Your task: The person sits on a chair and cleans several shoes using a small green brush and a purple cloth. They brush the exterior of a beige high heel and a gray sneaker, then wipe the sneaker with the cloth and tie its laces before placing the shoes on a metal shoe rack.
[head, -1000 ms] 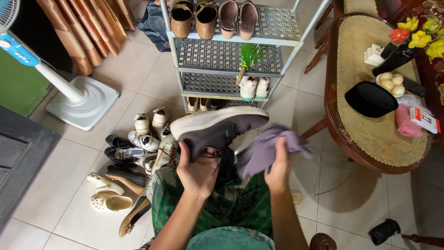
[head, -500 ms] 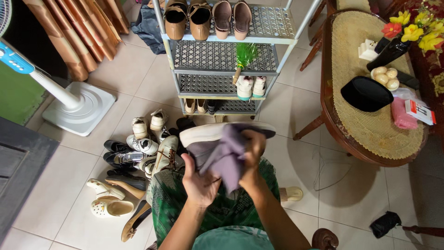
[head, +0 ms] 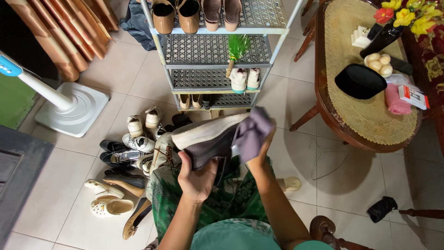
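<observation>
The left hand [head: 198, 178] grips a grey sports shoe with a white sole [head: 206, 139] from below, fingers wrapped tight around its middle. The shoe is up in the air over the person's lap, tipped on its side with the sole facing away. The right hand [head: 261, 148] is closed on a soft purple-grey cloth [head: 251, 132] and presses it on the toe end of the shoe. Half a second ago the cloth lay over the middle of the shoe; now it has slid to the right end. A second ago the cloth was off the shoe, held apart beside it.

A heap of shoes [head: 132, 157] lies on the pale tiled floor [head: 60, 185] to the left. A grey metal shoe rack [head: 217, 51] stands in front. A white fan base [head: 74, 109] is at the left. A round wooden surface with a woven mat [head: 365, 115] is at the right, with a black cap [head: 360, 81] on it.
</observation>
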